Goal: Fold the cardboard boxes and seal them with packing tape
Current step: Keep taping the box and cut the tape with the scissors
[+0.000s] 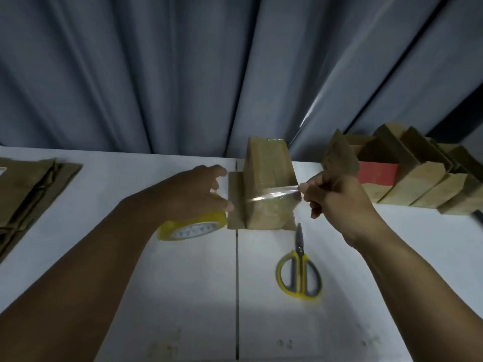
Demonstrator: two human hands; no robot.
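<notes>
Right hand (337,202): fingers curled, pinching the free end of a clear tape strip (271,195). I read the strip as pulled taut across the near face of the box (269,184), level with the hand.

Left hand (198,189): lies over the yellow tape roll (193,227) and holds it tilted, just beside the box's left side. Its thumb tip touches the box's open left flap. I cannot tell how the other fingers sit on the roll.

The box stands upright between the two hands, mid-desk near the far edge, on the seam that splits the white desk (183,296).

Scissors (299,267), yellow and grey handles, lie shut just right of the seam, blades pointing at the box, apart from both hands.

Flat cardboard (31,184) is stacked at the left edge. A row of folded boxes (418,178) leans along the far right corner. A grey curtain (156,74) hangs behind the far edge.
</notes>
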